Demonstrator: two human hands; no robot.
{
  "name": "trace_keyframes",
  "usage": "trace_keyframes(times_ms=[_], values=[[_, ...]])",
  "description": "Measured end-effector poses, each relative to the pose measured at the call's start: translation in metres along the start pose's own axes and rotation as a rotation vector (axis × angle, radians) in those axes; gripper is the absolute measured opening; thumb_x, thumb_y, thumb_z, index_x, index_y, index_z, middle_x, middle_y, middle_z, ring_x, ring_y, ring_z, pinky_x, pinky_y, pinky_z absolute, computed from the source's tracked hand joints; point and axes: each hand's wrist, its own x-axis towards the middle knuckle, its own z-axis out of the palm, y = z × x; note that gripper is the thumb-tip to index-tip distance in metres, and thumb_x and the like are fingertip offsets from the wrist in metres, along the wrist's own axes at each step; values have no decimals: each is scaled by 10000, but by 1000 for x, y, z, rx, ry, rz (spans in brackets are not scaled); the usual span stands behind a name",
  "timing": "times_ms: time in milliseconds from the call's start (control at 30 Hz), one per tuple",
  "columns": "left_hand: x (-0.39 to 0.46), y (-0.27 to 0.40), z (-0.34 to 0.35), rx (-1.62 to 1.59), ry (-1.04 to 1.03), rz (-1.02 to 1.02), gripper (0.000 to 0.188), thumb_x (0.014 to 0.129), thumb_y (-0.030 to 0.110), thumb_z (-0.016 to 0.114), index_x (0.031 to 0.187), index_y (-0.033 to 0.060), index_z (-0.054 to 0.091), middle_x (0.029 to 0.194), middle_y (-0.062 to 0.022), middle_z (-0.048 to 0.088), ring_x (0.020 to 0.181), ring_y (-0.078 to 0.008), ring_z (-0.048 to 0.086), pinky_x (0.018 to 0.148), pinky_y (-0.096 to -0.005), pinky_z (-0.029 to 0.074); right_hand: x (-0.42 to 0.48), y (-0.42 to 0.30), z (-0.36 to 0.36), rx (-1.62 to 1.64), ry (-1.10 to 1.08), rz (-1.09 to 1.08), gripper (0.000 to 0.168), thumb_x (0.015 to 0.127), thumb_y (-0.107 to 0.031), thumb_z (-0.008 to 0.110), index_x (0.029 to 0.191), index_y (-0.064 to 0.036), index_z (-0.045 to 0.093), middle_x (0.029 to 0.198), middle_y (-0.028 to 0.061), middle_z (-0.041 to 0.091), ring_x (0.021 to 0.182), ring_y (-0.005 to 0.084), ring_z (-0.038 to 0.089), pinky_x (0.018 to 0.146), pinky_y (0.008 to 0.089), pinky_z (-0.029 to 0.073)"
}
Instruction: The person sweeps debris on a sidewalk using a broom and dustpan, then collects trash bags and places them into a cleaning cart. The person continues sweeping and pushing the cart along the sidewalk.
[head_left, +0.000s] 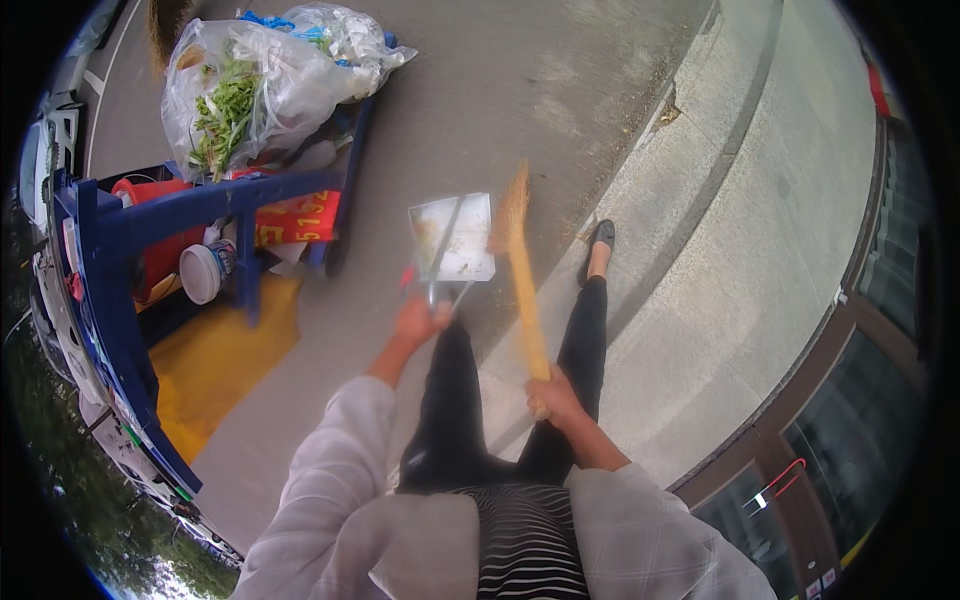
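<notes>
My left hand (422, 321) is closed around the handle of a metal dustpan (469, 240), whose pale pan shows smudges and small specks of dirt. In my right hand (553, 395) is the yellow handle of a straw broom (515, 214); its bristles point away from me, beside the right edge of the pan. The left hand and the dustpan's handle are somewhat blurred, and whether the pan touches the ground I cannot tell.
At left stands a blue metal cart (180, 206) with a clear plastic bag (277, 82) of refuse and greens, a red bucket (161, 255) and a white tub (201, 274). A stone curb (649, 142) runs along the right, beside a building with glass doors (855, 405). Vehicles stand far left.
</notes>
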Motion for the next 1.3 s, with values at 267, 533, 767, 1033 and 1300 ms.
trace_keyframes(times_ms=[267,533,767,1033,1300], values=[[11,-82,-29,-265,336,-63,370,672,292,631,880,-14,619,663,-136,580,610,-194,571,615,-315,454,84,-110,-58,-758,444,-351,746,730,8,552,1351,-145,170,695,109,522,437,183,513,394,314,457],[38,-101,-63,-417,210,-199,399,713,251,631,1021,-2,616,739,-59,620,712,-111,569,680,-280,454,115,-59,54,-1142,179,-216,782,717,-82,532,1340,4,68,914,298,582,796,388,611,662,401,497],[45,-149,-58,-298,175,-138,329,691,262,643,924,29,638,719,-63,603,687,-123,564,650,-290,447,29,-10,25,-623,-103,-110,701,689,-14,588,1301,-63,249,733,105,536,433,158,514,402,301,439],[18,-142,-67,82,108,-16,329,632,302,658,750,-3,616,821,-202,612,854,-318,577,784,-386,455,26,88,32,59,12,178,163,743,-3,563,851,-17,441,610,72,479,476,173,500,414,298,414],[0,-92,-63,-289,-10,-108,444,693,431,606,797,2,643,851,-233,612,893,-353,567,809,-399,436,3,25,64,-200,-176,19,107,728,-20,570,767,-42,473,555,40,471,414,154,477,363,282,394]])
